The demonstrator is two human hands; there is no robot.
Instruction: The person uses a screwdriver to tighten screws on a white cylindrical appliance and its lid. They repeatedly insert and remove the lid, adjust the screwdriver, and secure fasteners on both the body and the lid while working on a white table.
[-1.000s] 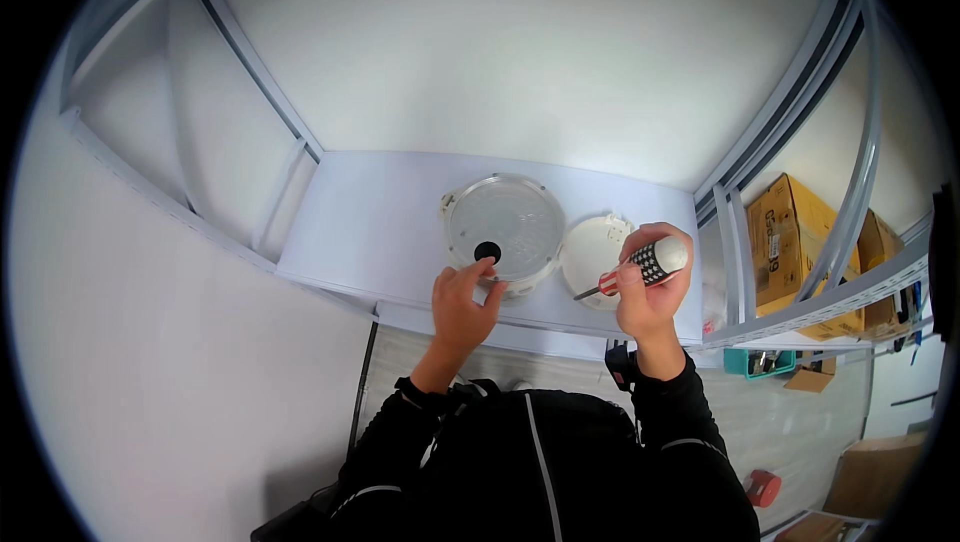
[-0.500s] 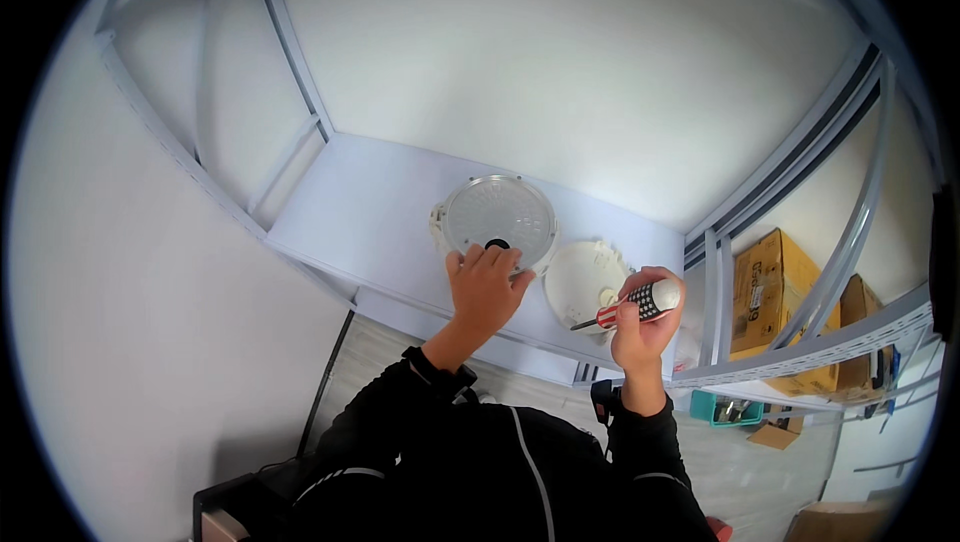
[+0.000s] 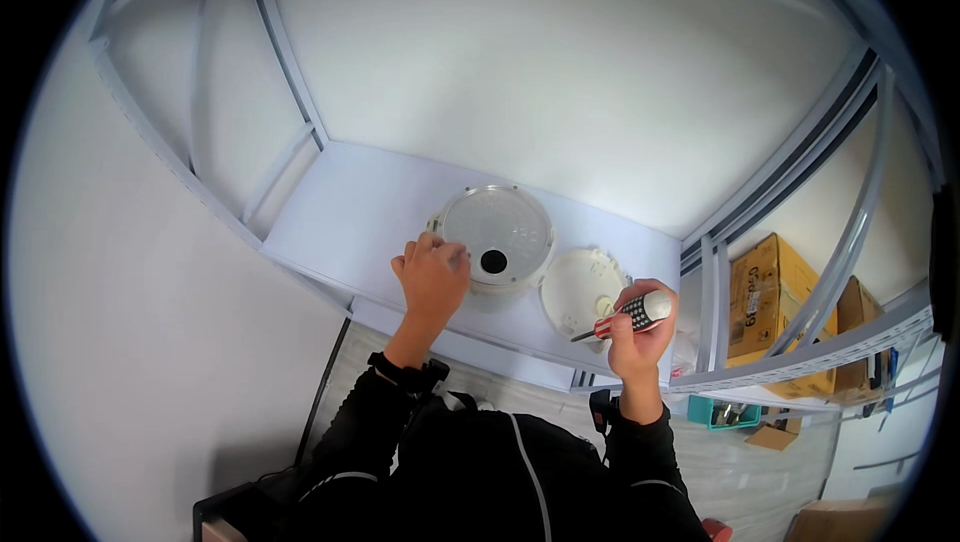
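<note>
A round white housing [image 3: 513, 282] with a silvery, see-through-looking top disc [image 3: 497, 214] stands mid-table. The disc has a dark round spot [image 3: 493, 262] toward its near side. At the housing's near left rim is my left hand [image 3: 433, 272], fingers curled together; whatever they pinch, if anything, is hidden. My right hand [image 3: 640, 342] grips a screwdriver [image 3: 642, 312] with a white-ended, black-and-white patterned handle, a red-and-white collar and a dark shaft pointing left. Beneath the shaft lies a round cream plastic cover [image 3: 570, 287] with a small disc-shaped part on it.
These things rest on a pale table [image 3: 350, 192] framed by grey metal posts, with a white wall behind. A clear plastic bag [image 3: 685, 354] is at the right end. Beyond stand a yellow cardboard box [image 3: 762, 292] and, lower down, a teal bin [image 3: 722, 412] of small items.
My left hand has shifted left off the disc's near edge to the housing's left rim, uncovering the dark spot. My right hand still holds the screwdriver in nearly the same place.
</note>
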